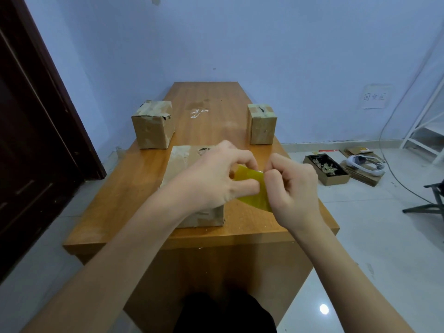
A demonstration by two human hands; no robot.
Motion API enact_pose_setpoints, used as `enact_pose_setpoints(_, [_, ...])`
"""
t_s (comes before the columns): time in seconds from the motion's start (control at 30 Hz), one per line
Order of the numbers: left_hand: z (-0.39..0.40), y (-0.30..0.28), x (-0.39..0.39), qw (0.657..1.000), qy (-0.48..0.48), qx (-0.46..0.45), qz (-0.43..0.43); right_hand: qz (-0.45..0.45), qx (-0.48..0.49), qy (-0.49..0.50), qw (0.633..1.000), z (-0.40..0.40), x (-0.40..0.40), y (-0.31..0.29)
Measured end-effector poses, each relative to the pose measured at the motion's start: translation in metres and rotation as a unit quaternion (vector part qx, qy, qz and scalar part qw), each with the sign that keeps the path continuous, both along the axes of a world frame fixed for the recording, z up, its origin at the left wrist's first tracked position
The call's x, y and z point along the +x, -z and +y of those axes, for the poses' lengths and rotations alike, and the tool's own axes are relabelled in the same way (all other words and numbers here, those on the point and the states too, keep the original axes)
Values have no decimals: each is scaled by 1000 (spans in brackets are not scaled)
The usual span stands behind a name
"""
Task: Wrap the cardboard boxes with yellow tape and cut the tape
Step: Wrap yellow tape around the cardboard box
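A roll of yellow tape (252, 186) is held above the near cardboard box (182, 164), which lies on the wooden table (134, 188). My left hand (221, 174) grips the roll from the left with curled fingers. My right hand (290, 188) pinches the tape's edge from the right, fingers curled. Both hands hide most of the roll and the box's right side. Two more cardboard boxes stand farther back, one at the left (153, 123) and one at the right (262, 123).
A crumpled scrap of clear film (198, 112) lies mid-table. On the floor to the right are an open box of scraps (325, 168), flat cardboard with a white device (365, 164), a cable and a chair base (427, 205). A dark door (31, 140) stands at the left.
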State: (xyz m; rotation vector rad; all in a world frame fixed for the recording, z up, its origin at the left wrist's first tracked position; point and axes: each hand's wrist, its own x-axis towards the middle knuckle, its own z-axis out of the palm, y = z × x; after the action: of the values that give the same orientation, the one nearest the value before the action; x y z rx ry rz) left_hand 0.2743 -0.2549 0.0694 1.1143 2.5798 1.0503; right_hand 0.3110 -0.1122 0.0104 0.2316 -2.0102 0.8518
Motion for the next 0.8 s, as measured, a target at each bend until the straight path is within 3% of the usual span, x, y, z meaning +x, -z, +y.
enact_pose_setpoints(0.2, [-3,2,-8,999,44,-11,5,-39,-31,-48,998,3,1,-2])
enact_pose_setpoints(0.33, [-7,4,-10,996,61,-10,-63,-91,-95,-94,987,5,0,-1])
enact_pose_setpoints(0.47, [-3,9,-14,996,64,-65,8,-123,-147,-119,974,4,-1,-2])
enact_pose_setpoints(0.63, [4,12,-10,994,72,42,-69,-142,-137,-120,973,8,-1,-5])
enact_pose_setpoints(0.8, [5,14,-10,989,81,48,-117,-162,-147,-135,967,10,1,-7])
